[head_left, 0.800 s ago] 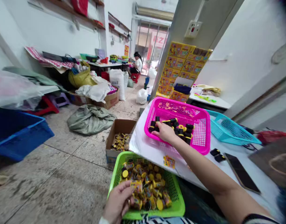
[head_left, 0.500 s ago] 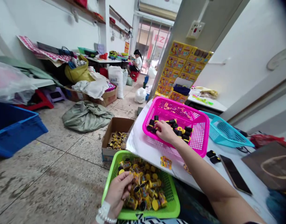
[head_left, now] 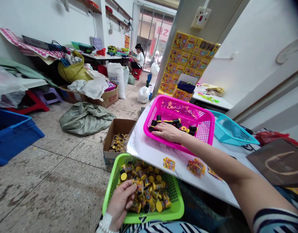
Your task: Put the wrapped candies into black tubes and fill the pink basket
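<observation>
Low over the green basket (head_left: 172, 216), I see the left hand (head_left: 121, 198) with thumb and forefinger pinched on 1 yellow printed piece (head_left: 138, 185); small yellow-wrapped containers (head_left: 149, 194) lie beneath and to the right of its fingertips. Ahead and to its right, printed cards (head_left: 168, 163) rest on the white table (head_left: 144, 150). Farther out, my feed has the right hand (head_left: 168, 132) palm down in the pink basket (head_left: 206, 131), fingers extended; I cannot tell whether they grip anything. Black cylinders (head_left: 158, 118) lie around it: 1 seemingly upright just beyond the fingers, another lying past the wrist, its long axis roughly crosswise. That hand is clearly nearer them than the left. Beyond it stand yellow boxes (head_left: 184, 58).
</observation>
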### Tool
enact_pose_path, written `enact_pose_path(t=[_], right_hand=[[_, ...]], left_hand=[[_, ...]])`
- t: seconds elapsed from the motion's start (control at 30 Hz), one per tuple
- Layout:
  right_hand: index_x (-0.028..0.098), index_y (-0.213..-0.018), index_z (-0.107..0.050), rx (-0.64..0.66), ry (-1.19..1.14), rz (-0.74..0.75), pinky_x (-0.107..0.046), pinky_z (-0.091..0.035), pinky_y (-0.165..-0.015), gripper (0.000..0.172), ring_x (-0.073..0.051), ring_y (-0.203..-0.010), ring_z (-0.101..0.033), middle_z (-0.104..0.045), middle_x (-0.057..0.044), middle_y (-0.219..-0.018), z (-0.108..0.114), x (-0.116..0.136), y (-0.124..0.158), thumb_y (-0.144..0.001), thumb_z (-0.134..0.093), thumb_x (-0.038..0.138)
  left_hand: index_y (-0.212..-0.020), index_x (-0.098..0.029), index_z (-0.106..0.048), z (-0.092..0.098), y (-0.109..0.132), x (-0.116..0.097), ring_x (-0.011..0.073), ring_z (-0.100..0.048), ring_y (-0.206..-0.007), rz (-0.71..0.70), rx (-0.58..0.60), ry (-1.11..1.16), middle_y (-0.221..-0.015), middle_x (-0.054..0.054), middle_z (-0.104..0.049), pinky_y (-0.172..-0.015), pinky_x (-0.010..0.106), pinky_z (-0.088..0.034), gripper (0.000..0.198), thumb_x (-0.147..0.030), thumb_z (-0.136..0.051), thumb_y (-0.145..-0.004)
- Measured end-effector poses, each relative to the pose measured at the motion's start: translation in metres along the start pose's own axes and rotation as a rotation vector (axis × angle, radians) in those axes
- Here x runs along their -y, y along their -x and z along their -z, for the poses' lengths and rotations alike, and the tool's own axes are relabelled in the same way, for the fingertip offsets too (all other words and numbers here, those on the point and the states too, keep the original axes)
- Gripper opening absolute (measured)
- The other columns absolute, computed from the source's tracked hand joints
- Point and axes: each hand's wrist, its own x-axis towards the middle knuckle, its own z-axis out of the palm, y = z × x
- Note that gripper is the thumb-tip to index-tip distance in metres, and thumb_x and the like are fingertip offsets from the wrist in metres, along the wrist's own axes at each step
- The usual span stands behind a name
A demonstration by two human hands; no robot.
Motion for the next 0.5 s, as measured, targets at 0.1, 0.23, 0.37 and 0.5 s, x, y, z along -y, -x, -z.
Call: enact_pose_path(t=[0.1, 0.23, 0.37, 0.5], right_hand=[[0.022, -0.127, -0.060, 0.031, -0.022, -0.038, -0.042, -0.044, -0.091, 0.034, -0.024, -0.100, -0.057, -0.065, -0.014, -0.110, -0.002, -0.005, -0.004, -0.100, -0.042, 0.030], [0.020, -0.127, -0.061, 0.064, -0.095, -0.089, -0.043, -0.042, -0.094, 0.034, -0.025, -0.104, -0.058, -0.066, -0.015, -0.113, -0.006, -0.007, -0.008, -0.098, -0.044, 0.026], [0.020, -0.124, -0.062, 0.049, -0.160, -0.159, -0.045, -0.042, -0.096, 0.035, -0.026, -0.105, -0.059, -0.067, -0.013, -0.110, -0.001, -0.001, -0.006, -0.092, -0.049, 0.018], [0.019, -0.139, -0.045, -0.156, -0.321, -0.333, -0.040, -0.047, -0.089, 0.053, -0.024, -0.100, -0.059, -0.061, -0.014, -0.116, 0.030, 0.029, 0.011, -0.087, -0.051, 0.014]], left_hand=[[-0.078, -0.010, -0.068, -0.004, 0.002, -0.003, 0.0024, -0.042, -0.045, 0.002, -0.006, 0.040, -0.061, -0.002, -0.057, -0.031, 0.010, -0.023, 0.044, -0.032, -0.094, -0.050], [-0.076, -0.010, -0.065, -0.008, 0.003, -0.011, 0.0012, -0.041, -0.044, 0.019, 0.001, 0.115, -0.067, -0.001, -0.061, -0.029, 0.009, -0.022, 0.039, -0.025, -0.092, -0.053], [-0.078, -0.011, -0.063, -0.012, 0.005, -0.019, 0.0012, -0.043, -0.043, 0.014, 0.040, 0.121, -0.074, 0.001, -0.064, -0.028, 0.009, -0.020, 0.032, -0.024, -0.087, -0.061], [-0.079, -0.013, -0.060, -0.015, 0.005, -0.026, 0.0018, -0.041, -0.040, -0.004, 0.037, 0.123, -0.061, -0.005, -0.056, -0.028, 0.009, -0.019, 0.030, -0.023, -0.085, -0.065]])
